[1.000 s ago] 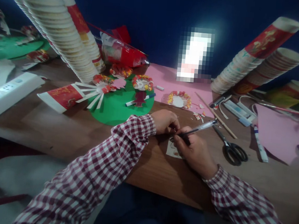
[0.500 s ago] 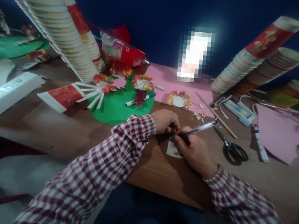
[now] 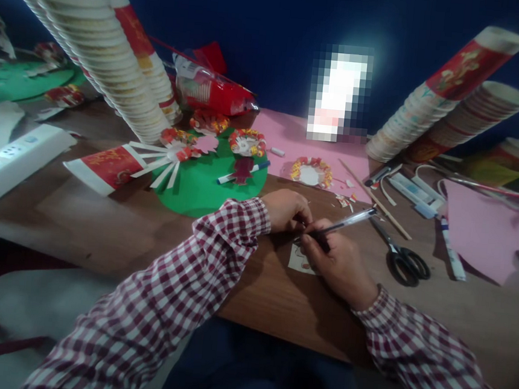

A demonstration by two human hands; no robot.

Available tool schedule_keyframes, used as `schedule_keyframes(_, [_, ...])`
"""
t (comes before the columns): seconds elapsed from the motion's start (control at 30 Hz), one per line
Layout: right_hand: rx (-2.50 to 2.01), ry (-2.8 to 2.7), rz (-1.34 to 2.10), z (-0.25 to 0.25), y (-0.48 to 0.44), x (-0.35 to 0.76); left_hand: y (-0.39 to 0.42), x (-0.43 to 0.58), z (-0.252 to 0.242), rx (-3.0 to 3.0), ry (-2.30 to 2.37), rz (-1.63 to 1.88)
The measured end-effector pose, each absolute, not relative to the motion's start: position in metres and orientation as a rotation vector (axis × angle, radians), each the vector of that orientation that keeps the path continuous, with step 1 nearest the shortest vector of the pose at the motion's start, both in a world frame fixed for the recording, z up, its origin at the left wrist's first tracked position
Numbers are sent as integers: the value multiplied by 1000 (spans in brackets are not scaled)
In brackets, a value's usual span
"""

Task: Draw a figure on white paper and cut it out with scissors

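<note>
My right hand (image 3: pixel 343 263) is closed around a clear-barrelled pen (image 3: pixel 353 218), its tip hidden behind the fingers. Beneath that hand lies a small pale piece of paper (image 3: pixel 299 261) with drawn brownish shapes, partly covered. My left hand (image 3: pixel 286 210) rests just beyond the paper's far edge, fingers curled inward and close to the right fingertips. Whatever the left fingers pinch is hidden. Black-handled scissors (image 3: pixel 405 265) lie right of my right hand.
Tall paper cup stacks (image 3: pixel 112 54) stand at the left, others (image 3: pixel 450 90) at the right. A green paper disc (image 3: pixel 196 195) carries a marker and decorated cup rings. Pink paper (image 3: pixel 283 130), a wooden stick (image 3: pixel 377 202) and a power strip (image 3: pixel 17 161) lie around. A bright blurred screen stands behind.
Hardly anything differs. The view has shifted very slightly; both hands, the pen and the paper keep their places.
</note>
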State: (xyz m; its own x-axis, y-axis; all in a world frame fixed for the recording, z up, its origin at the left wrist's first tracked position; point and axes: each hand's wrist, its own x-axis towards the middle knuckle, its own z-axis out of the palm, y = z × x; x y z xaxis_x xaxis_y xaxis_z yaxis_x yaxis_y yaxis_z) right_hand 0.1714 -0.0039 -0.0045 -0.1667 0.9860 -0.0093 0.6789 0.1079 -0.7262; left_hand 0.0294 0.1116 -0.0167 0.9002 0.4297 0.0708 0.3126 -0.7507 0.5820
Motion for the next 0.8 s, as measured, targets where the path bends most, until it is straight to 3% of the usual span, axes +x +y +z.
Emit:
schedule_keyframes(0.53, [-1579, -1869, 742, -6, -4, 171, 112, 30, -20, 2506, 512, 306])
schedule_keyframes(0.8, [-1240, -1560, 659, 16, -27, 169, 111, 30, -16, 2449, 513, 312])
